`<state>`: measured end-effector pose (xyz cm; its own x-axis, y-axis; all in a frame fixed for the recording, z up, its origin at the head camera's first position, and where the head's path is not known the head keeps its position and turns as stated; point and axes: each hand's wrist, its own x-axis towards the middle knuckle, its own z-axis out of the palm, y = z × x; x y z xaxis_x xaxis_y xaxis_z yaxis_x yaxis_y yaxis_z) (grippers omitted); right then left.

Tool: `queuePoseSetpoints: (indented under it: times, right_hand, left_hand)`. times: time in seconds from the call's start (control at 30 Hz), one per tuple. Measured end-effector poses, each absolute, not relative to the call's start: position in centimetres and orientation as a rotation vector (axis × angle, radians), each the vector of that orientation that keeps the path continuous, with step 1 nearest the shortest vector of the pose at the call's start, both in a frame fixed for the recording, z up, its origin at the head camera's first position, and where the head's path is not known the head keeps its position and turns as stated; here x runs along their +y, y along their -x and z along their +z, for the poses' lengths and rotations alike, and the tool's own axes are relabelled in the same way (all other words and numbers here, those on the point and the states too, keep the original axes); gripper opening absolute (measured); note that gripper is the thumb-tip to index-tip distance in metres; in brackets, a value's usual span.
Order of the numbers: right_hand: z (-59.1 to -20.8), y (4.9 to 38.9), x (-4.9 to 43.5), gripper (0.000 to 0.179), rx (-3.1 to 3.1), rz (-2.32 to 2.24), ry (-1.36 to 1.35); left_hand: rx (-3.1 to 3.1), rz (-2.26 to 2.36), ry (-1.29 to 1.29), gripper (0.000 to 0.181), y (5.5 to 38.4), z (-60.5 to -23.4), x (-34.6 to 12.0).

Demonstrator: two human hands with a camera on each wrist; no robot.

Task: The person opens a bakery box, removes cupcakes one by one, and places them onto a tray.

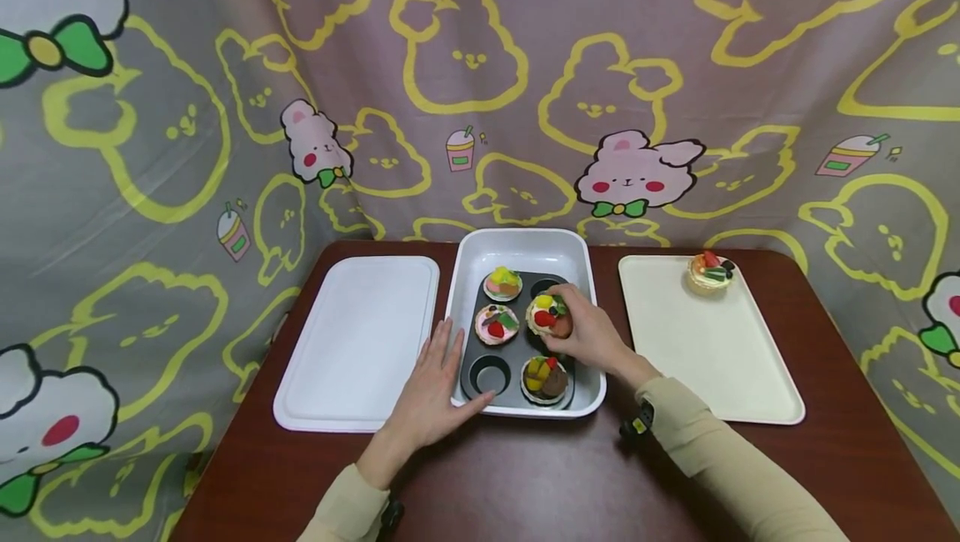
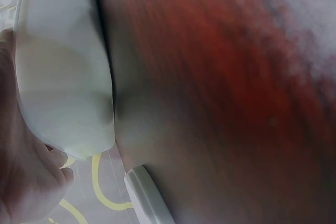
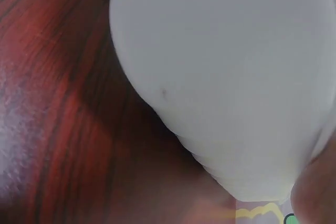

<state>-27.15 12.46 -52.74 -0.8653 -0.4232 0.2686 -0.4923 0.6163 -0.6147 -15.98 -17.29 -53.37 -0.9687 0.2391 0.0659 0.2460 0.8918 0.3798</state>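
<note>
In the head view, a dark grey muffin tin (image 1: 517, 352) lies in a deep white basin (image 1: 525, 248). My right hand (image 1: 588, 333) pinches a toy fruit tart (image 1: 543, 317) between thumb and fingers, over the tin's middle right cup. Several similar things surround it: a tart with yellow and peach fruit (image 1: 502, 284) at back left, a pink-topped tart (image 1: 497, 325) at middle left, and a yellow-and-brown tart (image 1: 544, 380) at front right. With fingers spread straight, my left hand (image 1: 431, 400) rests at the basin's left front rim, by the front left cup (image 1: 490, 375).
A white tray (image 1: 360, 342) lies left of the basin. To the right is a cream tray (image 1: 697, 350) bearing another fruit tart (image 1: 709, 273) at its back. All stand on a dark red wooden table (image 1: 525, 475), with a patterned curtain (image 1: 517, 67) behind.
</note>
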Motion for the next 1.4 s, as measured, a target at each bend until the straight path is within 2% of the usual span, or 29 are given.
queuePoseSetpoints:
  times: [0.37, 0.6, 1.4]
  right_hand:
    - [-51.4, 28.1, 13.3, 0.081, -2.686, 1.574, -0.577]
    - [-50.7, 28.1, 14.0, 0.078, -2.607, 1.813, -0.430]
    - [-49.5, 29.1, 20.2, 0.076, -2.571, 1.846, -0.197]
  left_hand:
    - [-3.031, -0.639, 0.390, 0.112, 16.1, -53.3, -17.3]
    - [-3.016, -0.647, 0.399, 0.111, 16.2, -53.4, -17.3]
    - [-2.993, -0.655, 0.422, 0.109, 16.0, -53.5, -17.4]
